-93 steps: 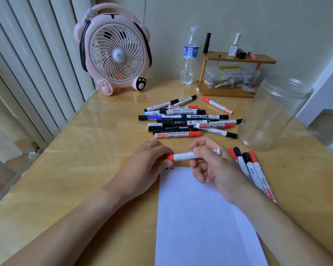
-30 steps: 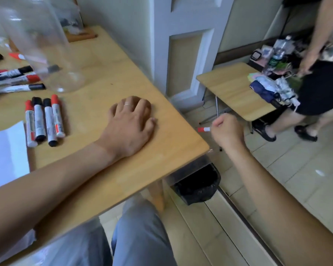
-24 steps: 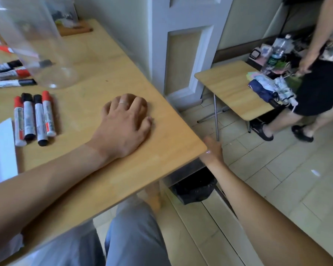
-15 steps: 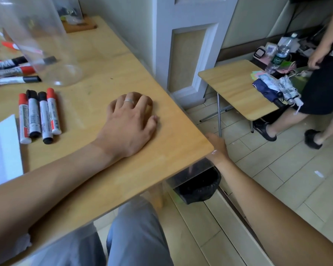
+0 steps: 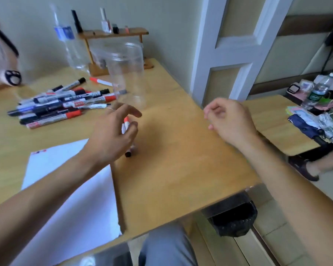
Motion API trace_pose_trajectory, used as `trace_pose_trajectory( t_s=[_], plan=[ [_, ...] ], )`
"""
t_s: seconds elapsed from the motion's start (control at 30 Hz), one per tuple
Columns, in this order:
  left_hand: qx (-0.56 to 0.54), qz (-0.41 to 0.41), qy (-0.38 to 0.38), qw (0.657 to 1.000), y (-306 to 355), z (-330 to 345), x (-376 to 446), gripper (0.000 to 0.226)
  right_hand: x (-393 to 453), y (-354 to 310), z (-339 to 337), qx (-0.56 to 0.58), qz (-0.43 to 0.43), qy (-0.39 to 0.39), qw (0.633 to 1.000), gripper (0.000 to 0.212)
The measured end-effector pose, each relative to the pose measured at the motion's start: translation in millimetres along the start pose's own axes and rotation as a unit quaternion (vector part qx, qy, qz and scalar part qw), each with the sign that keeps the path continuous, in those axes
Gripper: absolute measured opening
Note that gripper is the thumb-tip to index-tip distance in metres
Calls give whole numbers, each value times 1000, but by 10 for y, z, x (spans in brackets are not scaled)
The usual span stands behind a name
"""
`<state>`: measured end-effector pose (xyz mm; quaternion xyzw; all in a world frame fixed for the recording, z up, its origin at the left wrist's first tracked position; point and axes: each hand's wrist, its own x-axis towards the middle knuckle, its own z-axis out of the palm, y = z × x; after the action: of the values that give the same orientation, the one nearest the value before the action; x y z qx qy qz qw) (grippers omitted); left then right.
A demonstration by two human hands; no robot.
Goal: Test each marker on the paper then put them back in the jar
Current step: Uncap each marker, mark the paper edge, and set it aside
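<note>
The clear empty jar stands upright at the back of the wooden table. A pile of several red, black and blue markers lies to its left. White paper lies at the front left, with a small red mark at its far corner. My left hand hovers with fingers spread over a short row of markers beside the paper, hiding most of them. My right hand hangs loosely curled and empty above the table's right edge.
A water bottle, a small wooden shelf with little bottles and a pink fan stand at the back. A black bin sits under the table's right corner. Another person's foot is by a cluttered side table.
My right hand held a red marker out past the table edge, dipped toward the bin and is back up empty. My left hand lifted off the table and moved over the marker row.
</note>
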<state>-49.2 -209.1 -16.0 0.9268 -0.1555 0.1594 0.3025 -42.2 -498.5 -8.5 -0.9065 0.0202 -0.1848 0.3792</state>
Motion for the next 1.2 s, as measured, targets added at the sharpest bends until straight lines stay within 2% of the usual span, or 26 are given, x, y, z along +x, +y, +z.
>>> trace_pose_trajectory(
  t_s=[0.13,0.23,0.43,0.53,0.73,1.03,1.1,1.2],
  plan=[
    [44,-37,36,998,-525,-392,-188,25,-167,-866,877,63,-125,-60,988,11],
    [49,-69,74,994,-985,-670,-366,25,-269,-1381,1497,81,-181,-106,974,12],
    [63,-165,126,976,-1934,-1133,-661,32,-172,-1882,2431,35,-206,-162,964,11],
    [51,-188,136,971,-2138,-1153,-723,34,-56,-1967,2739,-9,-203,-167,965,18],
    [59,-144,115,981,-2222,-1089,-701,26,153,-2129,3128,-75,-258,-141,953,31],
    [4,-165,124,979,-2209,-1140,-738,27,148,-2157,3186,-173,-347,-110,915,6],
    [0,-161,127,979,-2187,-1155,-741,27,103,-2184,3080,-142,-336,-112,924,5],
    [-16,-113,112,987,-2120,-1172,-750,20,-67,-2247,2871,47,-229,-132,963,5]
  ],
)
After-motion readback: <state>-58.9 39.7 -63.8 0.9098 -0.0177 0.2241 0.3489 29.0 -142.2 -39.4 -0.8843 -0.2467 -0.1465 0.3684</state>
